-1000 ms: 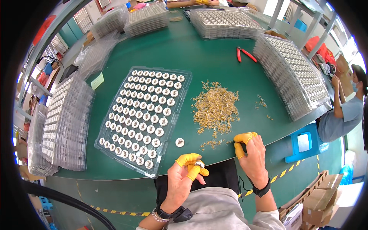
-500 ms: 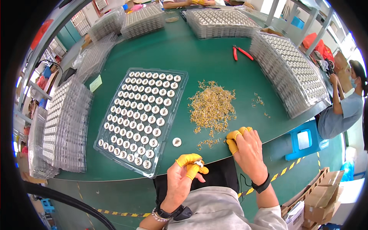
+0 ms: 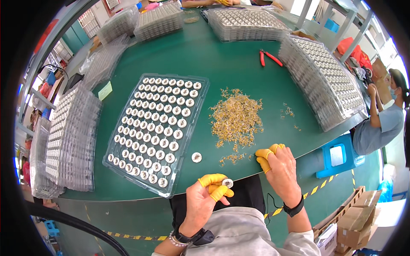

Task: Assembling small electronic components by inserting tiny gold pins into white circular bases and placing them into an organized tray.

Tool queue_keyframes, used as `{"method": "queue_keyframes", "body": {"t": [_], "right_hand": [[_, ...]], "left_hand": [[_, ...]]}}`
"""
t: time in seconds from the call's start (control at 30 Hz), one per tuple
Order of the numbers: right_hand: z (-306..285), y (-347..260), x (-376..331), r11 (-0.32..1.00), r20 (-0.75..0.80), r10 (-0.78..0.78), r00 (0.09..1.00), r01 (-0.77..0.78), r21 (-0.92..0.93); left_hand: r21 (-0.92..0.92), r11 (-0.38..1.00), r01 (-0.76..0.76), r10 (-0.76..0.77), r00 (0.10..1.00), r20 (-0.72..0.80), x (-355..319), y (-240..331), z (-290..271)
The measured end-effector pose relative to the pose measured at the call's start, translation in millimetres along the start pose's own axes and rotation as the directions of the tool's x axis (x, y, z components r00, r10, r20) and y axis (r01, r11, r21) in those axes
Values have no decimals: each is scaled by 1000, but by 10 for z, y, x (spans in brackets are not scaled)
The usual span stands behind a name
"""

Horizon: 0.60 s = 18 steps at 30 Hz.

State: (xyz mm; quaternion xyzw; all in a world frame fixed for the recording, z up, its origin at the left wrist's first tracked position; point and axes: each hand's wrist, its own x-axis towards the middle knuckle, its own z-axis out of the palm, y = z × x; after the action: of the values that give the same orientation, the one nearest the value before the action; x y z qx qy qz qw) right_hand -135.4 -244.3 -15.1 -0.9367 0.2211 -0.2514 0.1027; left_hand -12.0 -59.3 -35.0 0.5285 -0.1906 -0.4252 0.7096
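Observation:
My left hand (image 3: 200, 199), in yellow finger cots, pinches a small round white part (image 3: 227, 183) with a dark centre just off the table's front edge. At the table edge to the right, my right hand (image 3: 279, 170), also in yellow finger cots, has its fingers pressed together; what they hold, if anything, is too small to make out. Close by them lies a heap of tiny gold-coloured metal pieces (image 3: 236, 117), with a few strays at its near side. A single white round part (image 3: 196, 157) rests between the heap and a clear plastic tray (image 3: 179, 170) filled with rows of similar parts.
Stacked clear trays of white parts stand at the left (image 3: 70, 141), back (image 3: 247, 25) and right (image 3: 320, 81). Red-handled pliers (image 3: 270, 57) lie toward the back right. Beyond the right edge, a person (image 3: 380, 123) sits near a blue stool (image 3: 337, 155).
The white part in my left hand has turned, its dark centre now facing up. My right hand has shifted slightly right and nearer, away from the loose metal pieces.

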Motion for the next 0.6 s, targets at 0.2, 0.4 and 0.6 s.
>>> {"method": "queue_keyframes", "body": {"t": [0.2,0.4,0.6], "right_hand": [[-18,-18,19,997,53,33,998,-37,71],[-3,-228,-147,615,228,189,955,-296,731],[74,-447,-261,467,315,240,918,-394,791]], "left_hand": [[12,999,32,-32,999,20,3,-3,20],[-4,996,94,-94,995,43,-28,-7,43],[-62,990,130,-127,990,55,-52,13,36]]}}
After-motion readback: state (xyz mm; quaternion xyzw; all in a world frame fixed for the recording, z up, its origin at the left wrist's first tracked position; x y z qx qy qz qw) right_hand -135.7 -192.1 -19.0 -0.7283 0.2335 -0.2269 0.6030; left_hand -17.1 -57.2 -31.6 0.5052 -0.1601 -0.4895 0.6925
